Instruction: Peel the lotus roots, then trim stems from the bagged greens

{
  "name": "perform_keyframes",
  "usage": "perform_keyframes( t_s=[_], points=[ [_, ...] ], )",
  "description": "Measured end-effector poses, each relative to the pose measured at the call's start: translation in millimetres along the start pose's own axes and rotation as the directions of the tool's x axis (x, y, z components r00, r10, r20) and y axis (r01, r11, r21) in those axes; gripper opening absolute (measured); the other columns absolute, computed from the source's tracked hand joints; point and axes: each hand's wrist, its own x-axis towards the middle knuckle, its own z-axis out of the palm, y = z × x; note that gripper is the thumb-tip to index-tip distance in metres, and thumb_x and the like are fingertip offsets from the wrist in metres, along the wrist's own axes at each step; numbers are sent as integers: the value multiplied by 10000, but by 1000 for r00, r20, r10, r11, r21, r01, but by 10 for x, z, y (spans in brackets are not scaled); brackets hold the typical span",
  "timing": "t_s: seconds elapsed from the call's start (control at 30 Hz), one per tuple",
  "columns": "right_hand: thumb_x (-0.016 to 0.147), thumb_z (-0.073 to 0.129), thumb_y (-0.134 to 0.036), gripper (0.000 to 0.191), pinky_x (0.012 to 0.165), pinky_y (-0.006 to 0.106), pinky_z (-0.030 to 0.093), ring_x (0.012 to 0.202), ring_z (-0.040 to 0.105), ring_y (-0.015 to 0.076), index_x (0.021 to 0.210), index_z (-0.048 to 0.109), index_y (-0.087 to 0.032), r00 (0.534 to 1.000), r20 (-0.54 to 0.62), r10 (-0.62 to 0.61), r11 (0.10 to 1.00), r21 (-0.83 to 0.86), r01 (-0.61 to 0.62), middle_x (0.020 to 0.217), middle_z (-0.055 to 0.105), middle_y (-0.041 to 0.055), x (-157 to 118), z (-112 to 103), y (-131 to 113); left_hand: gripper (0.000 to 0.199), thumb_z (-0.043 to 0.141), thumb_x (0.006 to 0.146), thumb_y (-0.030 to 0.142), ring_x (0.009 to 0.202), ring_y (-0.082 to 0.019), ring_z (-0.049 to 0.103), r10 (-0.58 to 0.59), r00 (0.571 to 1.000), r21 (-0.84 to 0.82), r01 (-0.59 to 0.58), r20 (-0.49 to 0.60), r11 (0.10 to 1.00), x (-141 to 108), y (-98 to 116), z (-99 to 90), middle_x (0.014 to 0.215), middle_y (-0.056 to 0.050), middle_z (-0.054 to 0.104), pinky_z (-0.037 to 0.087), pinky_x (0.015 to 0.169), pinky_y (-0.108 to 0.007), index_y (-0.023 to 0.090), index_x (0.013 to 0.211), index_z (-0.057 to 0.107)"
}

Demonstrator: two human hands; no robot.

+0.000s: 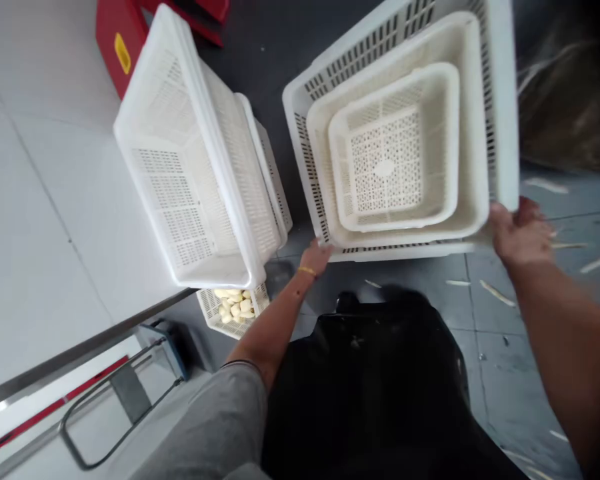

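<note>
A large white slotted plastic crate [296,110] lies before me with a cream plastic tub [473,160] nested in it. Inside that tub sits a smaller white plastic basket [385,140] with a perforated bottom; nothing lies in it. My left hand [316,259], a yellow band at its wrist, is closed on the crate's near left corner. At the near right corner, my right hand [523,233] grips the crate's edge, slightly blurred, with some fingers hidden behind the rim.
To the left stand stacked white crates [220,160]. Below them, a white basket [213,313] holds pale peeled pieces. A red object [125,50] is at the top left, a metal-framed cart [125,400] at the lower left. Pale strips litter the tiled floor [455,303] near a black plastic-looking surface [365,380].
</note>
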Motion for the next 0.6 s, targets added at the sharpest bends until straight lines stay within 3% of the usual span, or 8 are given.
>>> perform_keyframes(
  t_s=[0.1,0.17,0.23,0.3,0.37,0.43,0.5,0.6],
  points=[
    [928,331,-602,692,982,476,428,1242,514,323,1391,473,-107,996,-70,-52,981,185,64,1289,576,240,-790,-221,-116,437,590,886,414,1231,-255,552,257,916,34,-259,-307,965,-757,-87,-545,1285,-126,608,449,1051,-418,209,1272,566],
    [882,408,-611,571,929,489,501,1085,632,316,1323,528,-269,986,164,-36,948,317,-19,1157,666,136,-1522,-403,-263,621,623,854,452,1373,-286,404,171,783,111,-130,-598,985,-1107,-195,-968,1430,-168,480,374,1106,-441,165,1379,455],
    [862,397,-599,483,943,525,518,1079,647,337,1257,550,-366,903,419,-99,941,335,-52,1173,673,99,-2332,-566,-454,601,617,850,471,1327,-304,446,-39,811,60,91,-584,994,-1154,-304,-1282,1332,-180,557,411,1042,-423,129,1326,487],
    [858,312,-570,447,925,522,546,1047,669,335,1219,556,-469,726,638,-255,934,357,15,1101,710,57,-3092,-712,-641,400,546,895,440,1128,-287,590,-195,908,62,233,-371,970,-968,-350,-1455,1054,-152,677,460,908,-370,120,1131,596],
    [863,281,-529,447,941,485,549,1053,670,307,1257,480,-603,527,757,-387,916,381,125,1115,712,-26,-3675,-868,-754,290,493,921,389,945,-257,637,-227,941,135,266,-252,954,-763,-305,-1562,838,-123,673,449,810,-332,128,932,621],
    [861,290,-504,473,952,458,544,1085,653,289,1279,374,-709,402,799,-448,894,395,212,1154,695,-92,-4007,-1052,-738,260,494,916,357,834,-229,626,-192,948,180,241,-255,954,-713,-216,-1701,732,-95,631,422,753,-311,151,786,585],
    [853,307,-505,490,951,456,540,1110,634,288,1272,318,-759,398,807,-436,898,365,245,1171,685,-114,-4092,-1259,-600,281,509,903,347,750,-196,593,-147,950,178,201,-277,963,-837,-147,-1915,666,-60,588,398,705,-292,175,681,524],
    [835,301,-525,490,932,493,541,1094,636,317,1268,352,-749,550,757,-353,935,281,215,1138,701,-58,-3916,-1576,-363,343,510,902,355,647,-147,525,-117,953,111,153,-279,982,-1124,-108,-2276,583,-6,527,371,646,-262,192,609,440]
  ],
)
